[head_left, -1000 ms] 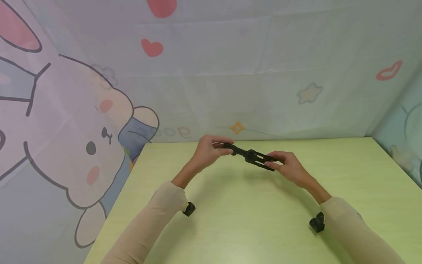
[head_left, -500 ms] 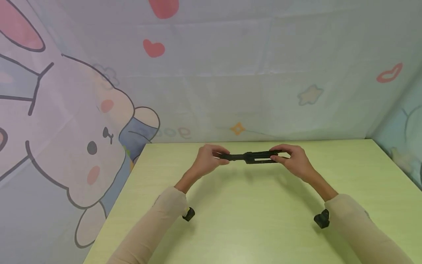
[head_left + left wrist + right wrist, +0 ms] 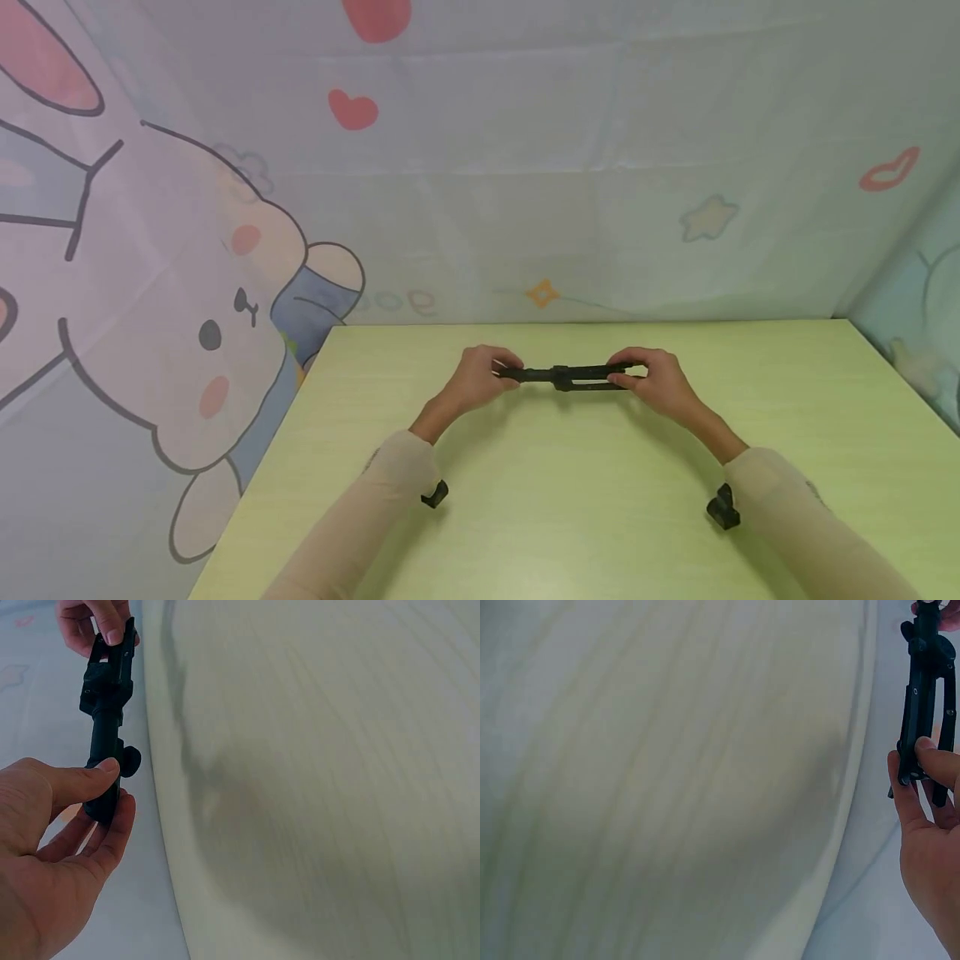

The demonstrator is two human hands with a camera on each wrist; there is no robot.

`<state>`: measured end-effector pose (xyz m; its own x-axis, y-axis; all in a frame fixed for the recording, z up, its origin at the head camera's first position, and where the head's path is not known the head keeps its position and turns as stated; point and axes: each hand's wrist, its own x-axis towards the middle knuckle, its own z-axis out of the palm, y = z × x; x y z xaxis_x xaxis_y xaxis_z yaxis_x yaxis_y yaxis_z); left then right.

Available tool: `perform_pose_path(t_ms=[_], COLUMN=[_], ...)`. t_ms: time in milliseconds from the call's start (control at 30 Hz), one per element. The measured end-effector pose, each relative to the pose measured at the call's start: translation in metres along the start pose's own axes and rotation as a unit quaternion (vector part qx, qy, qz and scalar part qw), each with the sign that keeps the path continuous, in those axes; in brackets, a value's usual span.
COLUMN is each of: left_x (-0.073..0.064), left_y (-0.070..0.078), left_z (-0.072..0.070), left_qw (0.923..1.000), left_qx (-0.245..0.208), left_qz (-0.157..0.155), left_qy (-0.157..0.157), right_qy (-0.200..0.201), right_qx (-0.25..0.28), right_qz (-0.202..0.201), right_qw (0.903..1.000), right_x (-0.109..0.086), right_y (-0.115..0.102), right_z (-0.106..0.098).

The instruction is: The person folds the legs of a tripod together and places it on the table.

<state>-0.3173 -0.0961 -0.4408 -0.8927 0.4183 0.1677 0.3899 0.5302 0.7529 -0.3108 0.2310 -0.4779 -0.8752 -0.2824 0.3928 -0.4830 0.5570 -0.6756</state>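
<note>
A black mini tripod is held nearly level above the far part of the table, its legs pointing right and standing slightly apart. My left hand pinches the round post end between thumb and fingers. Beside the thumb, a small knob sticks out of the post in the left wrist view. At the other end, my right hand grips the legs near their tips. The right wrist view shows its thumb pressed on one leg, while another leg stands off to the side.
The pale yellow-green table ends at a cloth backdrop with cartoon prints, just behind the hands. A small black camera hangs at the left cuff, and another black camera at the right cuff.
The tripod has swung from slanting down to the right to nearly level, and both hands have lowered it a little toward me. Both hands keep their hold.
</note>
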Motion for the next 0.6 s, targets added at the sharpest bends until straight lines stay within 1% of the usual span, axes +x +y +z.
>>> perform_pose_path(t_ms=[200,300,433,600], left_x=[0.003,0.006,0.011,0.012], left_y=[-0.008,-0.012,-0.019,-0.018], left_z=[0.006,0.009,0.014,0.017], left_qw=[0.9996,0.9984,0.9958,0.9939], left_qx=[0.025,0.048,0.081,0.101], left_qz=[0.011,0.024,0.036,0.029], left_qy=[-0.011,-0.017,-0.023,-0.034], right_qy=[-0.007,-0.009,-0.009,-0.021], right_qx=[0.007,0.009,-0.002,-0.015], right_qz=[-0.002,-0.002,-0.004,-0.015], right_qw=[0.9999,0.9999,0.9999,0.9996], right_x=[0.0,0.0,0.001,0.002], right_y=[0.002,0.003,0.009,0.011], right_z=[0.006,0.008,0.011,0.012])
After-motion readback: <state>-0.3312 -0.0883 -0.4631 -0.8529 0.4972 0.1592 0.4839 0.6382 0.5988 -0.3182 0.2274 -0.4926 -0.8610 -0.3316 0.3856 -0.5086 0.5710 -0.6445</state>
